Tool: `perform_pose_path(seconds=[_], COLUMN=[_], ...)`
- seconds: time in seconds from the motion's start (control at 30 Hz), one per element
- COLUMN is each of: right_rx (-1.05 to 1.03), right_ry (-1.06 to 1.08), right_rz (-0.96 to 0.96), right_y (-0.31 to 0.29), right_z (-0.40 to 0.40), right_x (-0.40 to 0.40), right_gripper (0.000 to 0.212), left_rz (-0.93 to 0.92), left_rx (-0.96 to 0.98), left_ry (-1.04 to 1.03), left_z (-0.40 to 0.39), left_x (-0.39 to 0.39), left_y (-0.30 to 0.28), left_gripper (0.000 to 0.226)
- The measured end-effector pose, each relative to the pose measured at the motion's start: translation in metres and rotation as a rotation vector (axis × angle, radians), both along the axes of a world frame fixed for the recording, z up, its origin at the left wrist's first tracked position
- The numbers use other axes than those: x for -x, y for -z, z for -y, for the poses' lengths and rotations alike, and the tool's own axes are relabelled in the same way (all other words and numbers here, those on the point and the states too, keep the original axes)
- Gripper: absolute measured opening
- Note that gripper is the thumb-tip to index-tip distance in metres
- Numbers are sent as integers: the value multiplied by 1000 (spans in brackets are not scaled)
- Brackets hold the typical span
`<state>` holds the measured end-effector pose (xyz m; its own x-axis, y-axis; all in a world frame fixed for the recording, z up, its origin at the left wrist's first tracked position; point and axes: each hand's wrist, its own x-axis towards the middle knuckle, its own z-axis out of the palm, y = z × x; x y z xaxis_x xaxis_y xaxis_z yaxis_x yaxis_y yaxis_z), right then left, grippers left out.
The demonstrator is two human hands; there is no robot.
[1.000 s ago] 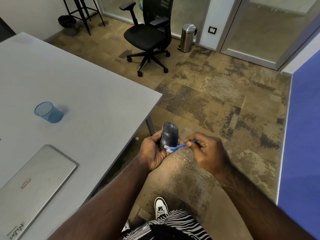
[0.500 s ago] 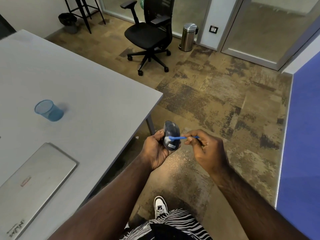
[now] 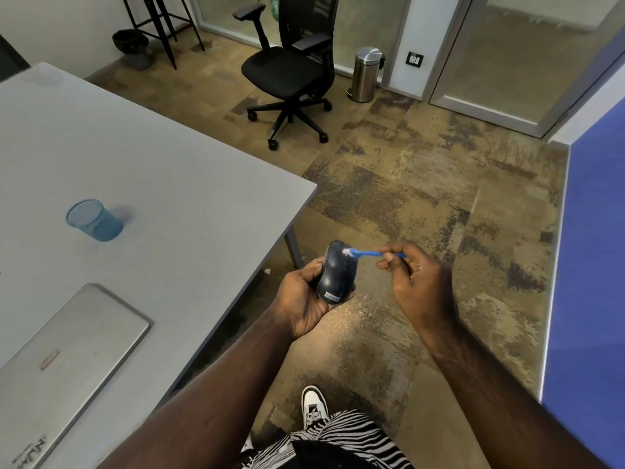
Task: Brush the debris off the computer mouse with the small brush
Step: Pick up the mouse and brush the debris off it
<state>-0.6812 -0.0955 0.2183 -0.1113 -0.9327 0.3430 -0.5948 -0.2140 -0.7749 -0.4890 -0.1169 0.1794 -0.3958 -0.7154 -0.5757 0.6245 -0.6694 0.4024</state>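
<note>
My left hand (image 3: 302, 296) grips a dark blue computer mouse (image 3: 336, 274) from below and the left, holding it off the table over the floor, its labelled end toward me. My right hand (image 3: 414, 282) pinches the handle of a small blue brush (image 3: 370, 253). The brush lies almost level, and its white bristles touch the mouse's far top end.
A grey table (image 3: 176, 184) fills the left, with a blue mesh cup (image 3: 93, 220) and a shut silver laptop (image 3: 64, 360) on it. A black office chair (image 3: 291, 72) and a steel bin (image 3: 367, 74) stand beyond. A blue panel (image 3: 588, 265) is at my right.
The brush head has travelled from the near labelled end of the mouse up to its far top end. My right hand rose with it.
</note>
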Motion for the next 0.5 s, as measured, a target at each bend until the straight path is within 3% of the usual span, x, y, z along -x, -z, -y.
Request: perform_pose_path(seconds=[0.1, 0.23, 0.33, 0.5], right_rx=[10, -19, -23, -61], right_ry=[-54, 30, -69, 27], right_rz=[-60, -29, -53, -53], right_y=[-1, -5, -6, -7], right_z=[-1, 10, 8, 18], right_x=[-4, -1, -8, -6], right_gripper=[21, 22, 16, 16], left_rz=[4, 6, 39, 32], left_rx=[9, 3, 11, 16], left_ry=[-4, 0, 14, 18], left_z=[1, 1, 1, 0], left_x=[1, -3, -2, -1], left_y=[4, 10, 13, 15], left_gripper=[40, 39, 39, 39])
